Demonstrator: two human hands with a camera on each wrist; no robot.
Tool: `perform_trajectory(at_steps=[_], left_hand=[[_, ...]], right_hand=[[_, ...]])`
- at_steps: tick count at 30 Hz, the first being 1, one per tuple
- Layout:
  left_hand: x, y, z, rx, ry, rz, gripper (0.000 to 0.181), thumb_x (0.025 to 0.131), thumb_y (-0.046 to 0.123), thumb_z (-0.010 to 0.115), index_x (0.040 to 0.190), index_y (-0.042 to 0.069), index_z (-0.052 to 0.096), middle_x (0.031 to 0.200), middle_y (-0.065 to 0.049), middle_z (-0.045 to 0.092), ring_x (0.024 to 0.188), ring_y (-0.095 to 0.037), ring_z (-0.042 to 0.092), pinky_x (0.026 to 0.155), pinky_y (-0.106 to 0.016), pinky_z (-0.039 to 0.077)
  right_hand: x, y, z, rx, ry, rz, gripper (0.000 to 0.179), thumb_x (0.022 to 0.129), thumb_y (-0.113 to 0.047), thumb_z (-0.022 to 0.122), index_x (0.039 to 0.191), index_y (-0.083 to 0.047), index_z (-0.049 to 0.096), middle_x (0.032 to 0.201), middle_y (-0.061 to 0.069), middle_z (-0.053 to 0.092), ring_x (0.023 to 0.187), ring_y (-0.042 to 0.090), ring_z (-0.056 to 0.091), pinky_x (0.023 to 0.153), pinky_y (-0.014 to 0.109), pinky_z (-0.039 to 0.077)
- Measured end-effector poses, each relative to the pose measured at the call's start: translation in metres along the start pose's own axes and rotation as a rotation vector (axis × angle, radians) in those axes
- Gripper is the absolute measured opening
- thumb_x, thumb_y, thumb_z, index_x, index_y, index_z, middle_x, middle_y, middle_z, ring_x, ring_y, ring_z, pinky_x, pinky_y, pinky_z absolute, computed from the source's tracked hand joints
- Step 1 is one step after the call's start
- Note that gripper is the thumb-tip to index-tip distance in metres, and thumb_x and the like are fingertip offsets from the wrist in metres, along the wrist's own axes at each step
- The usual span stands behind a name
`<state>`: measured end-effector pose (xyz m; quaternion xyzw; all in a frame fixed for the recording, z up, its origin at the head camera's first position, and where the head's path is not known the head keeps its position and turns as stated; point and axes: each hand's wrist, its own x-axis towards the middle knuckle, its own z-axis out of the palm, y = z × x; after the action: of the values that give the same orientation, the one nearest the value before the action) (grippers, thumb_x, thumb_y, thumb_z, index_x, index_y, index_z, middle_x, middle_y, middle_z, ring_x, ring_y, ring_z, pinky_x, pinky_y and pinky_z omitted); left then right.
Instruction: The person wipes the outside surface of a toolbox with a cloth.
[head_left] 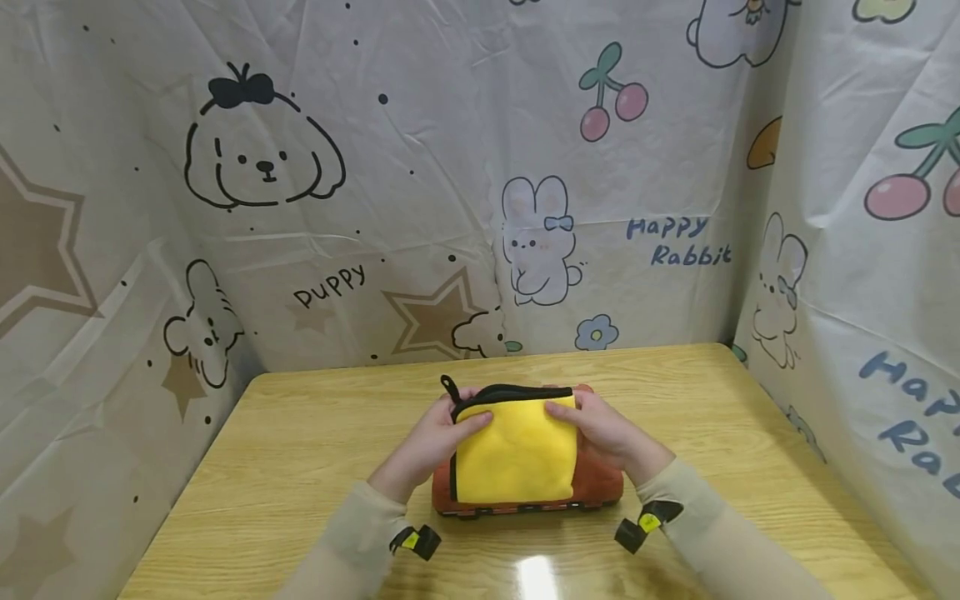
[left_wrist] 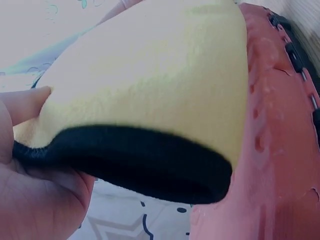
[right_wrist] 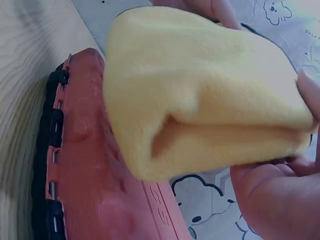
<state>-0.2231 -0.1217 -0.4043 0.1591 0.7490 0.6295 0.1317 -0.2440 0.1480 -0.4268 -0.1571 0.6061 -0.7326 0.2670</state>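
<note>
Both hands hold up a soft yellow pouch [head_left: 517, 454] with black edging. A small black loop tab [head_left: 449, 388] sticks up at its upper left corner. My left hand [head_left: 429, 439] grips the left side, thumb across the front face. On the opposite side my right hand [head_left: 604, 431] grips the upper right corner, thumb in front. The left wrist view shows the black side band [left_wrist: 145, 162] along the pouch's end. In the right wrist view the other end folds inward. Just behind and below the pouch lies a red-orange plastic case [right_wrist: 82, 140], partly hidden by it.
The case rests on a light wooden table [head_left: 315, 467]; its black hinges [right_wrist: 56, 130] run along the near edge. Printed cloth [head_left: 420, 208] hangs behind the table and at both sides. Straps with small black devices [head_left: 649, 523] circle both wrists.
</note>
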Motion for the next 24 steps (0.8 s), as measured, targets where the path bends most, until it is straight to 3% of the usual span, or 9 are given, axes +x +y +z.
perform_trajectory(at_steps=[3,10,16,24], left_hand=[[0.001,-0.002,0.001,0.001,0.030,-0.020,0.029,0.103,0.020,0.065,0.124,0.000,0.059,0.102,-0.006,0.067,0.083,-0.014,0.062,0.077,-0.029,0.053],[0.004,-0.002,0.006,-0.012,0.097,-0.066,0.025,0.103,0.019,0.065,0.120,0.001,0.058,0.100,-0.007,0.067,0.080,-0.014,0.063,0.073,-0.028,0.054],[0.006,-0.004,0.010,0.018,0.145,-0.065,0.022,0.102,0.015,0.065,0.119,0.002,0.061,0.107,-0.011,0.067,0.082,-0.015,0.060,0.074,-0.028,0.051],[0.006,-0.005,0.010,0.030,0.133,-0.076,0.030,0.102,0.019,0.066,0.127,0.002,0.062,0.120,-0.016,0.066,0.084,-0.014,0.063,0.075,-0.027,0.053]], right_hand=[[-0.001,0.000,-0.001,-0.004,-0.042,0.024,0.030,0.107,-0.023,0.057,0.129,-0.002,0.056,0.112,0.002,0.072,0.100,0.016,0.073,0.089,0.036,0.062],[-0.003,-0.001,0.003,0.005,-0.105,0.053,0.045,0.108,-0.027,0.055,0.143,-0.001,0.046,0.122,0.003,0.069,0.109,0.018,0.070,0.095,0.037,0.059],[-0.006,0.002,0.005,-0.024,-0.092,0.042,0.054,0.109,-0.029,0.054,0.148,0.005,0.042,0.124,0.004,0.067,0.110,0.018,0.069,0.094,0.038,0.060],[-0.011,0.000,0.005,-0.072,-0.053,-0.012,0.063,0.109,-0.034,0.052,0.153,0.010,0.036,0.129,0.006,0.067,0.112,0.018,0.070,0.095,0.038,0.060]])
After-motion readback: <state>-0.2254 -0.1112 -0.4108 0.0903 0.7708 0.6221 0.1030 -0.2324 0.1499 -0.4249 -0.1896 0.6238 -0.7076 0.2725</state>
